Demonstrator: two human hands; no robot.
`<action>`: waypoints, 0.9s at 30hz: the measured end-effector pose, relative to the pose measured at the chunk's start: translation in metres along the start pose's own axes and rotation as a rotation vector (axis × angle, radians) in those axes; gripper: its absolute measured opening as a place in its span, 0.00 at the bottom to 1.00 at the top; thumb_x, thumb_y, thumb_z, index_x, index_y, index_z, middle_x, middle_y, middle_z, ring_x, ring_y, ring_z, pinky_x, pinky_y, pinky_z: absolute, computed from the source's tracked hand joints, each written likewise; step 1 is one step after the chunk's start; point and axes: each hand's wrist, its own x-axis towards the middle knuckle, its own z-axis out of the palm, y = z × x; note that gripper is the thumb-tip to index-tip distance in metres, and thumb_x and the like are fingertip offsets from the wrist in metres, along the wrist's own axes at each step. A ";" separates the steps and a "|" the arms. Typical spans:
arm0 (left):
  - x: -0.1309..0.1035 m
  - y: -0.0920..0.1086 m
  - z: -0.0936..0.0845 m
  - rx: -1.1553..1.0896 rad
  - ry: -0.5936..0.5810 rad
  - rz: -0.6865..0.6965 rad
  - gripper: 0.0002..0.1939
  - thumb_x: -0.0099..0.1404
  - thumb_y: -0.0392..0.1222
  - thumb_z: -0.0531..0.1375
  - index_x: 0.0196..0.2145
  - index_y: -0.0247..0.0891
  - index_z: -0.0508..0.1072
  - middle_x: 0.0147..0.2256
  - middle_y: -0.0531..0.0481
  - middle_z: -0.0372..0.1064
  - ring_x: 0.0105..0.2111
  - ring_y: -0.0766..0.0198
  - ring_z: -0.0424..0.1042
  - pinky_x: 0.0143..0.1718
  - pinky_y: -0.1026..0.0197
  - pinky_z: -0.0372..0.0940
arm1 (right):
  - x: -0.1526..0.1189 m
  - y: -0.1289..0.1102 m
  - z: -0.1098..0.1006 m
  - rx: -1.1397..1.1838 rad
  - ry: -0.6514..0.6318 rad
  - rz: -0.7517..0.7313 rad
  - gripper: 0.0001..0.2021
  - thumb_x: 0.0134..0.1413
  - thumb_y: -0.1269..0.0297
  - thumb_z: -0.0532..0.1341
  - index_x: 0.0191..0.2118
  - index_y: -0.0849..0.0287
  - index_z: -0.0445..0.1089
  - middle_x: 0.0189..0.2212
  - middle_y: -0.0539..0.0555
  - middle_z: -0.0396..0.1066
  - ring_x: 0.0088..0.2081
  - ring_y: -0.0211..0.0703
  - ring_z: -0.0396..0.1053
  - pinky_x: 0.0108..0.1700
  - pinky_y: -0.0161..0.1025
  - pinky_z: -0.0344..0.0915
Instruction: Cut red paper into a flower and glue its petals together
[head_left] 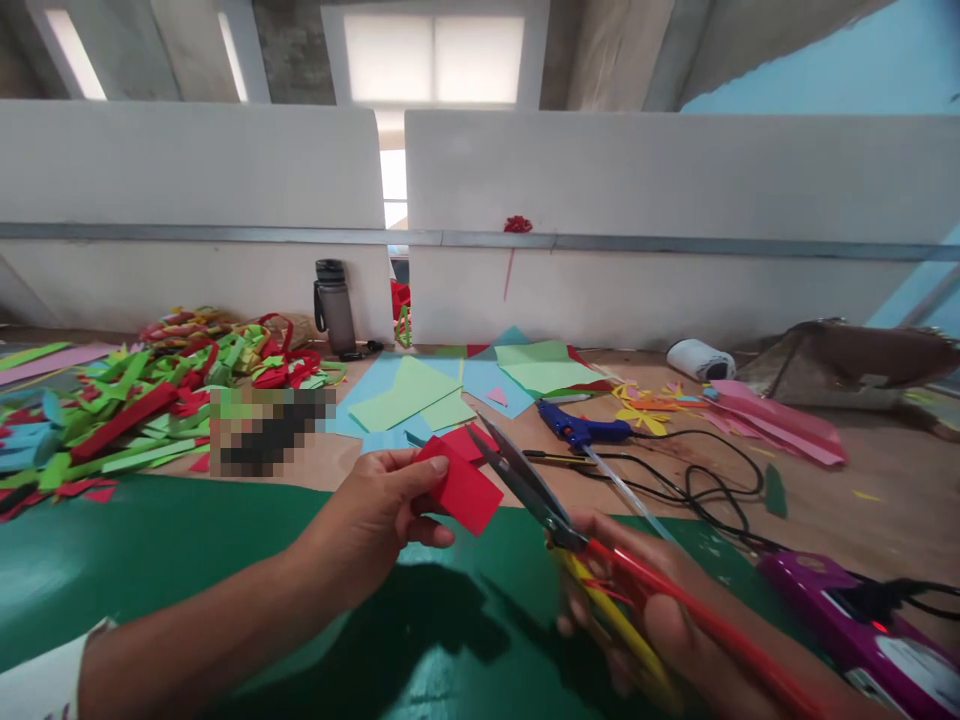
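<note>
From my end of the link, nearest me I have the right hand wrapped round the handles of the scissors, fingers closed on the grips, the blades slightly parted and pointing ahead and inward. Just across from it, the left hand has thumb and finger pinched shut on a piece of red paper, which sits in front of the blades; I can't tell whether the blades touch it. More red paper shows right behind that piece, and whether it's in the same pinch I can't make out. Under both hands lies a green sheet, and to the right of the scissor hand is a purple power strip with a small red light. Beyond the scissors I see a black cord and a blue glue gun. Straight past the pinch lie sheets of light green paper over blue ones, and left of them, a heap of coloured paper strips. Farther off, a bottle stands beyond the left hand, a white roll and a brown bag beyond the right, all before a white board.
</note>
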 end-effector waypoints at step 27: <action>-0.015 -0.004 0.014 0.029 -0.025 0.035 0.04 0.61 0.32 0.57 0.34 0.28 0.68 0.28 0.43 0.72 0.24 0.66 0.72 0.23 0.67 0.69 | -0.035 0.020 0.000 -0.065 -0.087 -0.089 0.27 0.48 0.37 0.53 0.46 0.52 0.61 0.21 0.46 0.57 0.20 0.32 0.56 0.19 0.29 0.55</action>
